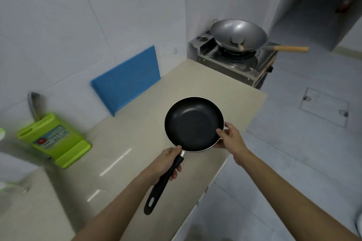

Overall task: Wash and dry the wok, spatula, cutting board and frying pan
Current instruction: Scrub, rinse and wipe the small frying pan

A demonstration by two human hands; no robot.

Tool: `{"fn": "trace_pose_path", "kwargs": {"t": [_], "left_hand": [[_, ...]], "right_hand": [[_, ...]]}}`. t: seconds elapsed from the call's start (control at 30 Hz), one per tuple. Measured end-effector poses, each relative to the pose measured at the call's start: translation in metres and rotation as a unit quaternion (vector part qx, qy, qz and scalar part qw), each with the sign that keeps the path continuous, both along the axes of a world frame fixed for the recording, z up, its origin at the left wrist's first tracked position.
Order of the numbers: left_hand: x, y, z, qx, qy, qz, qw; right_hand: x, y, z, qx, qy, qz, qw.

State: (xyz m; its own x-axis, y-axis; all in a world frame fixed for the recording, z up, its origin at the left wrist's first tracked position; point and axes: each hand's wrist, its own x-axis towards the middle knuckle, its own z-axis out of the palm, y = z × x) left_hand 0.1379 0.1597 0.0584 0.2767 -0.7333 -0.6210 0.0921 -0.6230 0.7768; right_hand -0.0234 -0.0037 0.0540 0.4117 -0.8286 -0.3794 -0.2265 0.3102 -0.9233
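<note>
Frying pan (pixel 193 124) in hand above the bench (pixel 148 107), near its right edge.
Left hand (pixel 167 164) wraps the black handle; right hand (pixel 229 137) pinches the right rim, pan level. Inside looks clean and dry: judged the putting-down step. Next calls for a free spot. Wok (pixel 238 33) sits far right.
</note>
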Motion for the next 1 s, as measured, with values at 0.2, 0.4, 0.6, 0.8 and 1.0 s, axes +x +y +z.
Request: {"fn": "trace_pose_path", "kwargs": {"t": [0.2, 0.4, 0.6, 0.8, 1.0], "left_hand": [[0.042, 0.017, -0.012, 0.005, -0.022, 0.153, 0.988], [0.039, 0.038, -0.031, 0.034, -0.087, 0.269, 0.958], [0.019, 0.021, -0.058, 0.072, -0.220, 0.338, 0.912], [0.032, 0.024, -0.087, 0.119, -0.264, 0.327, 0.899], [0.058, 0.011, -0.104, 0.150, -0.335, 0.289, 0.884]], "right_hand": [[0.107, -0.038, -0.027, 0.027, -0.010, 0.126, 0.992], [0.183, -0.060, -0.055, 0.073, 0.020, 0.211, 0.975], [0.216, -0.074, -0.089, 0.010, 0.081, 0.302, 0.950], [0.241, -0.085, -0.101, -0.110, 0.156, 0.416, 0.889], [0.262, -0.102, -0.126, -0.082, 0.150, 0.412, 0.895]]}}
